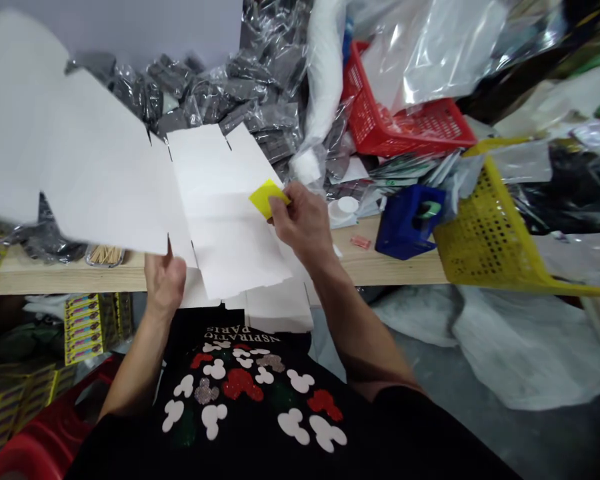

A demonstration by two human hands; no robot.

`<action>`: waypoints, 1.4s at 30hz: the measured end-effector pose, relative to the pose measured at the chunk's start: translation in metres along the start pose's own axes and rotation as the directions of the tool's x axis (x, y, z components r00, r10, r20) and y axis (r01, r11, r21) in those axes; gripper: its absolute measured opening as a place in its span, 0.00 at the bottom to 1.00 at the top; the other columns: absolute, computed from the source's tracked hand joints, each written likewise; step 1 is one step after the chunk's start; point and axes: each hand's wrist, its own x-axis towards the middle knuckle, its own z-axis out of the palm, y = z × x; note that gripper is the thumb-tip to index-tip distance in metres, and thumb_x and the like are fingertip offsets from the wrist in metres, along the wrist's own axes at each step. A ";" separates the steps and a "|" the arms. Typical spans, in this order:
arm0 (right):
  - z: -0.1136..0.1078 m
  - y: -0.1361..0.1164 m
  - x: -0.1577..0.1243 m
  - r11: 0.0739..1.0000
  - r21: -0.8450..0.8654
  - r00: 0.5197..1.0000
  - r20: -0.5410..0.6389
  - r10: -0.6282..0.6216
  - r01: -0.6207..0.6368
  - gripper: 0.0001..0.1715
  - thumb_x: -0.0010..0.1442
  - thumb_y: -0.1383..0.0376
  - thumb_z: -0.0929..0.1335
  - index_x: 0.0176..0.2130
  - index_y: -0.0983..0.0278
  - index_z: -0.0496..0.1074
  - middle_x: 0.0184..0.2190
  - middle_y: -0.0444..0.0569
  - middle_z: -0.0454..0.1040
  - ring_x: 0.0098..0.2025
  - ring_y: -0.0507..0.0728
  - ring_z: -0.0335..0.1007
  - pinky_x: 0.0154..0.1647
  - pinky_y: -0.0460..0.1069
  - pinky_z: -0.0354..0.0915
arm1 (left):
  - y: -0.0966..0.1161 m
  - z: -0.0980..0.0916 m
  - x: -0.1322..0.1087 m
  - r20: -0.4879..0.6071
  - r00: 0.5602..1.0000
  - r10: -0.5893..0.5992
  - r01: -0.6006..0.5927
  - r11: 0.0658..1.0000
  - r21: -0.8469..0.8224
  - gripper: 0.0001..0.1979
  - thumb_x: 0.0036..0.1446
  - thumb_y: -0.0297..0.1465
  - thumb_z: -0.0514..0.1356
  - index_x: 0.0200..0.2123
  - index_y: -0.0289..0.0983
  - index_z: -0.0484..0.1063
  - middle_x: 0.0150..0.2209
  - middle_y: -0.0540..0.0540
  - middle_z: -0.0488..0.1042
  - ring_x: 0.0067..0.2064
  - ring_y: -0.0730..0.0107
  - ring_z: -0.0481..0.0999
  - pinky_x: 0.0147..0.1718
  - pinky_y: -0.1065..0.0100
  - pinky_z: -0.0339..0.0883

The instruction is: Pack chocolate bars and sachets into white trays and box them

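A large white cardboard box blank with slotted edges is raised at the left, its near corner gripped by my left hand. Beneath and beside it, more white cardboard lies on the wooden table, its near edge jutting past the table front. My right hand pinches a small yellow square between thumb and fingers, just above the right side of the flat cardboard. Whether the yellow piece is a paper note or a sticker, I cannot tell.
Behind the cardboard lie dark items in clear plastic bags. To the right stand a red basket, a blue tape dispenser and a yellow basket. A small tub of wooden sticks sits at the table's left.
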 end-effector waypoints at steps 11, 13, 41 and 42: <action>0.024 -0.006 -0.002 0.983 0.179 0.989 0.141 -0.052 0.027 0.20 0.69 0.53 0.68 0.30 0.58 0.61 0.23 0.41 0.69 0.26 0.52 0.62 0.31 0.50 0.60 | -0.019 -0.008 0.076 -0.185 0.963 -0.195 0.179 0.979 -0.103 0.38 0.37 0.50 0.84 0.44 0.38 0.74 0.44 0.40 0.79 0.46 0.55 0.81 0.51 0.51 0.81; 0.027 -0.004 -0.002 0.950 0.306 0.994 0.098 0.037 -0.066 0.24 0.69 0.47 0.69 0.30 0.58 0.62 0.23 0.42 0.69 0.25 0.52 0.64 0.30 0.49 0.61 | -0.018 -0.021 0.071 -0.151 0.976 -0.156 0.137 0.982 -0.129 0.32 0.42 0.51 0.81 0.41 0.39 0.74 0.43 0.41 0.79 0.47 0.55 0.82 0.55 0.48 0.80; 0.093 -0.085 -0.045 0.962 -0.129 0.740 0.666 -0.094 0.239 0.10 0.72 0.67 0.65 0.40 0.65 0.76 0.40 0.55 0.77 0.41 0.59 0.74 0.42 0.52 0.62 | -0.017 -0.038 0.016 -0.321 0.946 -0.042 0.103 0.979 0.174 0.53 0.52 0.65 0.70 0.72 0.50 0.58 0.67 0.38 0.68 0.67 0.50 0.72 0.65 0.51 0.71; 0.093 -0.084 -0.045 0.961 -0.149 0.729 0.681 -0.073 0.235 0.10 0.72 0.67 0.66 0.39 0.65 0.77 0.40 0.56 0.77 0.41 0.60 0.74 0.42 0.52 0.62 | -0.016 -0.040 0.011 -0.289 0.956 -0.059 0.108 0.982 0.156 0.55 0.51 0.65 0.71 0.74 0.51 0.56 0.70 0.38 0.66 0.69 0.49 0.71 0.65 0.51 0.72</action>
